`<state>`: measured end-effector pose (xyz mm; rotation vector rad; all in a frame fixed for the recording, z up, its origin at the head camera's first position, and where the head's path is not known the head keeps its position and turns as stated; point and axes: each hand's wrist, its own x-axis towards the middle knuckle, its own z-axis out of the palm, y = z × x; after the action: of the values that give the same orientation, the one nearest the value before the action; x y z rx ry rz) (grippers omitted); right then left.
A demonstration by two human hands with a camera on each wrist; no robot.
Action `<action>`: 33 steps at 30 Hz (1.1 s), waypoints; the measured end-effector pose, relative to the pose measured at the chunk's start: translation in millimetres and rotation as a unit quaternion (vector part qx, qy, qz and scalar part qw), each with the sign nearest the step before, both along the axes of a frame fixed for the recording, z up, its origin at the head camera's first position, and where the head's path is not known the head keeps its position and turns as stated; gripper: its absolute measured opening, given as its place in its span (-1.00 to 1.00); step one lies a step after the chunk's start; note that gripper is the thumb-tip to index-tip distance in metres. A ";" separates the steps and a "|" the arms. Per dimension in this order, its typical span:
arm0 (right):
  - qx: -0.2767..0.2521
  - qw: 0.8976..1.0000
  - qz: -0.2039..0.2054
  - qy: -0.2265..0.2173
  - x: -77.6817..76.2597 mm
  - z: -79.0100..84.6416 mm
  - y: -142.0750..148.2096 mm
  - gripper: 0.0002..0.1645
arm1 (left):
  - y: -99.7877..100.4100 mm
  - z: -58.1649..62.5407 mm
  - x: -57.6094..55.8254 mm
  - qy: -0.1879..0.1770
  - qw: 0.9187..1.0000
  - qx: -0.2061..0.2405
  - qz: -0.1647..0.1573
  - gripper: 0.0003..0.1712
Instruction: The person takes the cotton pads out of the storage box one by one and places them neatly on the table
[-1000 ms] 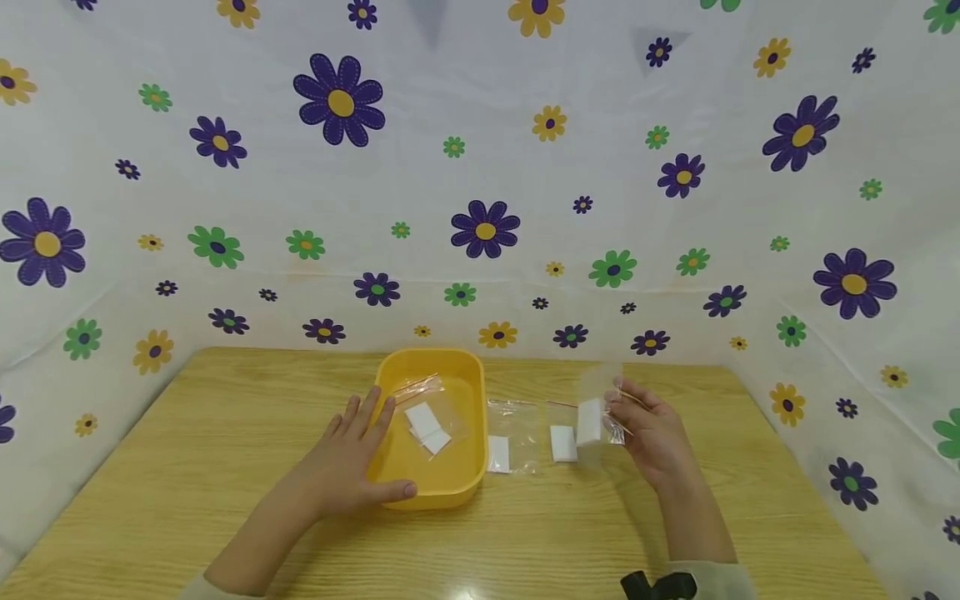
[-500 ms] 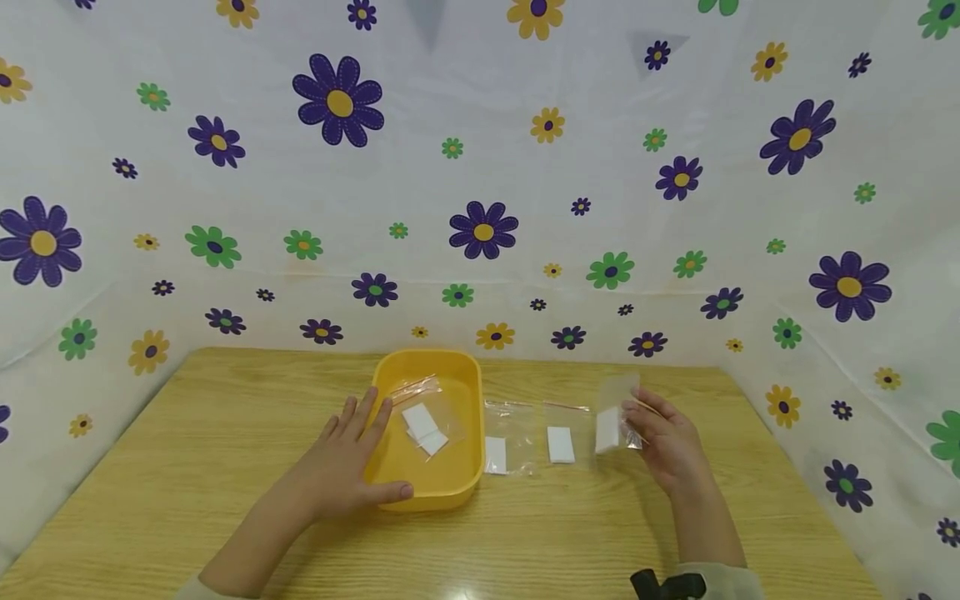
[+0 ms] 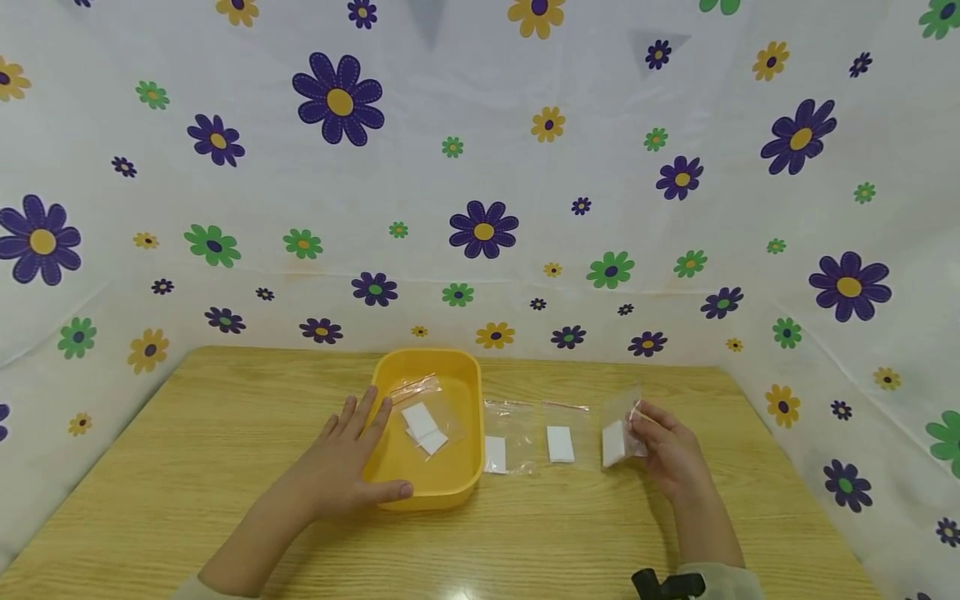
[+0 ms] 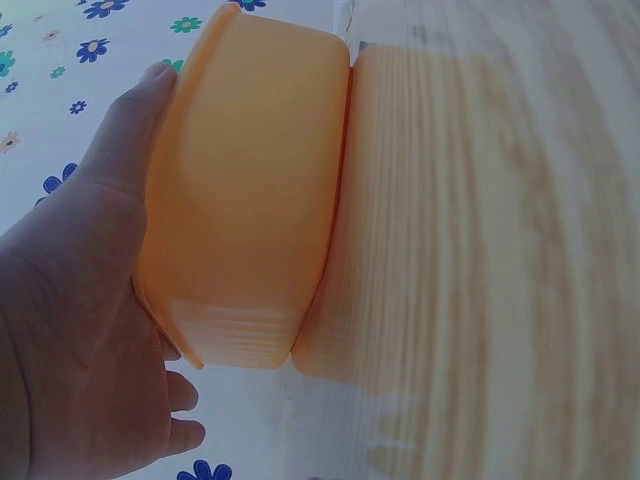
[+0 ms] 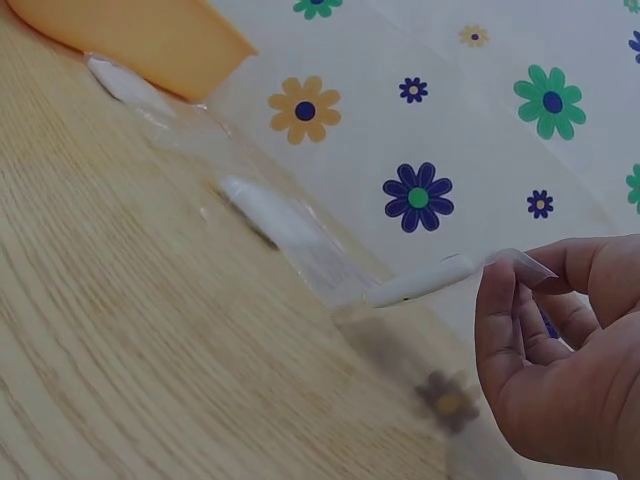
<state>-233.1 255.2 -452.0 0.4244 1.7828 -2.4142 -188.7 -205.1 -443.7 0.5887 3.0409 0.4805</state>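
The clear bag (image 3: 622, 427) leaned, and it looked longest from near to far. The right hand (image 3: 675, 457) was closest, just to its right, and pinched its edge. I couldn't tell if the bag touched the table (image 3: 525, 542). The left hand (image 3: 336, 468) was well off to the left, its straight fingers resting on the rim of the yellow tub (image 3: 438, 502). Two more bags (image 3: 561, 443) lay flat between the tub and the clear bag. A flowery cloth (image 3: 420, 183) hung far back.

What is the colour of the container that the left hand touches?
The container is warm yellow, seen best in the head view.
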 end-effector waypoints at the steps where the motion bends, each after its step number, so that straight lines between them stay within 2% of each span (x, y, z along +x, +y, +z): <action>1: 0.004 1.000 0.001 0.000 -0.1 -1.8 0.5 -0.75 | 0.0 0.1 0.0 0.000 1.000 0.000 0.000 0.41; 8: 0.022 1.000 -0.010 0.010 -0.5 -11.4 -1.0 -0.77 | 0.2 0.0 -0.1 0.000 1.000 0.001 -0.001 0.41; 17: 0.042 0.999 -0.014 0.021 -4.4 -19.5 -18.9 -0.75 | -0.2 -1.5 -0.8 0.000 1.000 0.000 -0.001 0.41; 22: 0.055 0.998 -0.007 0.015 -5.6 -20.1 -23.6 -0.60 | -0.3 -1.1 -0.6 -0.002 1.000 0.002 0.000 0.41; 26: 0.068 0.998 -0.017 0.009 -5.9 -19.1 -18.7 -0.53 | -0.6 -2.4 -0.8 -0.001 1.000 0.003 0.000 0.40; 30: 0.133 0.991 -0.025 0.004 -3.6 -16.8 -13.2 -0.43 | -0.4 -3.3 -0.7 -0.001 1.000 0.002 0.000 0.40; 33: 0.212 0.977 -0.025 0.005 -1.1 -15.1 -11.4 -0.45 | 0.0 -3.5 -0.7 -0.001 1.000 0.003 0.001 0.40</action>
<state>-234.2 243.8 -467.0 0.4987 2.3208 -2.0538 -189.4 -205.2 -447.1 0.5852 3.0392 0.4907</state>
